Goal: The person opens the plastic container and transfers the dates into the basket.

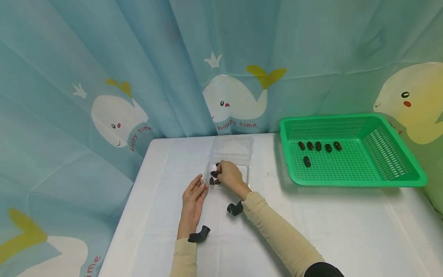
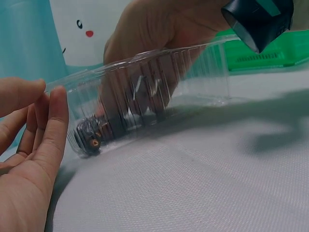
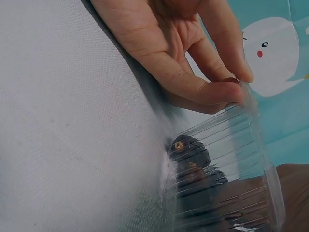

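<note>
A clear plastic box (image 1: pixel 246 177) with its lid (image 1: pixel 232 145) folded back stands on the white table. My left hand (image 1: pixel 193 200) pinches the box's rim at the near left corner, thumb above and fingers against the outer wall, as the left wrist view shows. Inside the box, several dark brown dates (image 1: pixel 212 181) lie along the left side. My right hand (image 1: pixel 230 175) reaches in from the right, its curled fingertips on a date (image 1: pixel 219 172) among the others. The ribbed wall (image 2: pixel 145 89) and the fingers partly hide that grip.
A green plastic basket (image 1: pixel 349 184) sits at the right of the table, with several dates (image 1: pixel 318 146) on its left half. A blue curtain (image 1: pixel 166 77) with whale prints hangs behind the table. Dark wrist mounts (image 1: pixel 199 234) are on both forearms.
</note>
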Demonstrator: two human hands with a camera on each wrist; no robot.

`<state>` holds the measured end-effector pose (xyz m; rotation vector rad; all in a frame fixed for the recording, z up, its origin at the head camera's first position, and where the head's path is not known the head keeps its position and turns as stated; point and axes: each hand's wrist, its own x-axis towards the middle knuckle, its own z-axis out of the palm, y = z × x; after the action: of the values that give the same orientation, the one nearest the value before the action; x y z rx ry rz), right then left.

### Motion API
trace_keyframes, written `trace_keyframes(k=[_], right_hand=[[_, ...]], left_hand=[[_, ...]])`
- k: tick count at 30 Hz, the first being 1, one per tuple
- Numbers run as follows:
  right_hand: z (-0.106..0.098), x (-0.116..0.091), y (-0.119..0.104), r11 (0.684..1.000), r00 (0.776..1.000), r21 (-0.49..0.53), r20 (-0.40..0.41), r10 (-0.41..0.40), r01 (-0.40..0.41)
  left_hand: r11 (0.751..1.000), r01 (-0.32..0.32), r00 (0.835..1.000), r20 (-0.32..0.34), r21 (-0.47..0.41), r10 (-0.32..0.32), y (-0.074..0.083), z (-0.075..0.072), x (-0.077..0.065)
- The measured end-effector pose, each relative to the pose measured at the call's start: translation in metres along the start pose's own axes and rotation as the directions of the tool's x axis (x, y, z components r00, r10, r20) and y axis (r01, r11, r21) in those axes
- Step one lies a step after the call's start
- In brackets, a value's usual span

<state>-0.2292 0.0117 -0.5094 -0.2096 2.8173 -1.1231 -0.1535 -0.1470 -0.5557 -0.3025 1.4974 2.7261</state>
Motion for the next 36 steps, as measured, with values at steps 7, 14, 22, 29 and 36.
trace_keyframes(k=[7, 14, 22, 29, 36], right_hand=[[-0.001, 0.001, 0.003, 0.999, 1.0, 0.047, 0.012, -0.002, 0.001], [-0.01, 0.001, 0.004, 0.993, 0.999, 0.108, 0.01, -0.047, 0.046], [-0.031, -0.002, 0.0, 0.978, 0.999, 0.21, 0.052, 0.004, -0.015], [-0.059, -0.004, 0.003, 0.913, 0.99, 0.403, 0.138, 0.012, -0.067], [-0.095, -0.008, 0.008, 0.845, 0.971, 0.513, 0.235, 0.031, -0.152]], left_hand=[[1.0, 0.004, 1.0, -0.003, -0.004, -0.004, 0.001, 0.001, -0.002], [1.0, 0.007, 1.0, 0.001, -0.018, -0.007, -0.001, 0.001, -0.002], [1.0, 0.001, 1.0, 0.003, -0.013, -0.001, -0.002, 0.001, -0.002], [0.999, 0.003, 1.0, 0.013, -0.032, -0.003, -0.002, 0.004, -0.001], [1.0, -0.01, 1.0, 0.022, 0.026, 0.009, -0.001, 0.0, -0.004]])
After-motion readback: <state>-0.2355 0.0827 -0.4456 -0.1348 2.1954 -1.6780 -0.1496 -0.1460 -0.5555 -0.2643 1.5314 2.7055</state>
